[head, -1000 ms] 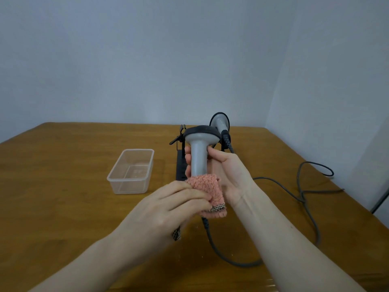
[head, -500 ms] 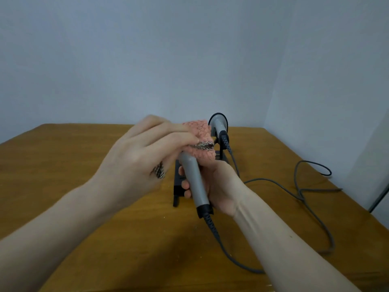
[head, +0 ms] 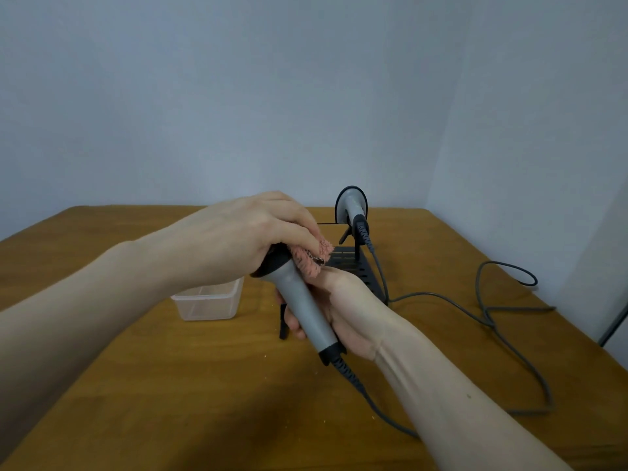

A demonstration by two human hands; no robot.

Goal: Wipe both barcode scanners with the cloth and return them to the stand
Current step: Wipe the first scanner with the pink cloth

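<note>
My right hand [head: 334,311] grips the grey handle of a barcode scanner [head: 302,305], tilted with its black head up and to the left. My left hand [head: 248,236] holds a pink cloth [head: 311,258] pressed over that head, which is mostly hidden. The second scanner [head: 351,207] sits on the black stand [head: 353,263] behind, its head facing me.
A clear plastic box [head: 210,302] stands on the wooden table [head: 170,402] left of the stand, partly behind my left wrist. Grey scanner cables [head: 489,317] loop across the right side of the table. Walls close in at the back and right.
The cloth went from the scanner's lower handle up to its head. The scanner has tilted over to the left, and my left hand now covers the head from above.
</note>
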